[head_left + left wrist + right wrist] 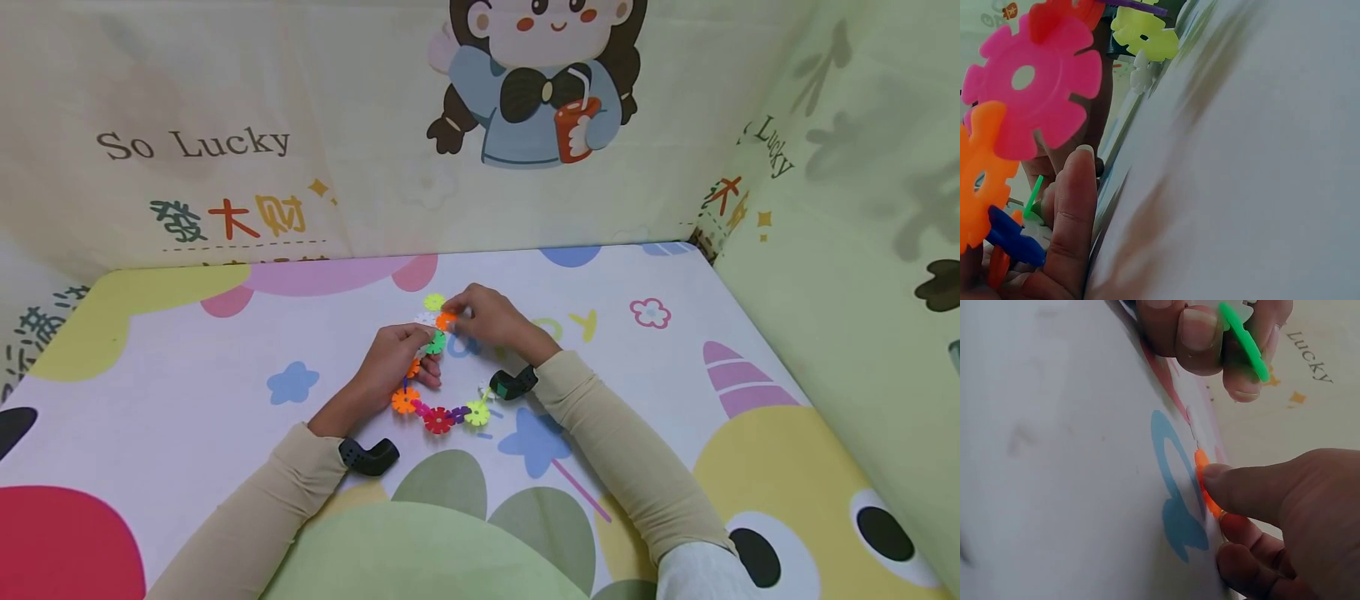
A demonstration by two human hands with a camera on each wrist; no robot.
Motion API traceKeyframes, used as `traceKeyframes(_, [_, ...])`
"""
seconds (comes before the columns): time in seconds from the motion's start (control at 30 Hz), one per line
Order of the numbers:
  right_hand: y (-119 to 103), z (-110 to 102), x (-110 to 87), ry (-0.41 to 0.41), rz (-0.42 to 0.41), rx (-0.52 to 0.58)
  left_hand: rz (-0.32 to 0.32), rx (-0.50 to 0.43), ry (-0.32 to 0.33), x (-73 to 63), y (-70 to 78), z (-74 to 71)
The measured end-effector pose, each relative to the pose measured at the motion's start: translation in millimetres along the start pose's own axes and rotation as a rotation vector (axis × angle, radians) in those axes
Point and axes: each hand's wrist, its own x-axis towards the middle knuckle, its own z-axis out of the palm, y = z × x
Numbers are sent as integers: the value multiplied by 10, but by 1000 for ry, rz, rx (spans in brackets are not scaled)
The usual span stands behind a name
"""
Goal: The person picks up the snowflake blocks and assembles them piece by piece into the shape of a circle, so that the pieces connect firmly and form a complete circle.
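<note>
My left hand (386, 362) holds one end of a curved chain of colourful notched plastic snowflake discs, pinching near a green disc (437, 342). The chain loops down through an orange disc (406, 400), a red disc (438, 420), a purple disc (459, 414) and a yellow-green disc (477, 412). A pink disc (1060, 106) and a blue disc (1016, 237) show close up in the left wrist view. My right hand (487, 315) pinches a loose-looking orange disc (1204, 464) between thumb and fingers, at the table surface and apart from the green one.
A yellow disc (434, 302) lies beyond the hands, with whitish pieces (426, 318) beside it. The table cover (225, 433) carries cartoon prints. Printed cloth walls (375, 125) stand at the back and right. Each wrist wears a black camera (369, 457).
</note>
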Motion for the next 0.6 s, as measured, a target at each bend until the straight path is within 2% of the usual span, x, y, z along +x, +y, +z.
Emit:
traceKeyframes(0.2, [-16,-7,-2,-15,5,-14,-2,6,-7,-5,-1,0])
traceKeyframes(0.43, [29,-28,-24,10,8,140,9,-8,-18,-4,-10,-5])
traceKeyframes(0.6, [96,-58,-41,16,-21,199,18,0,-9,-7,-10,0])
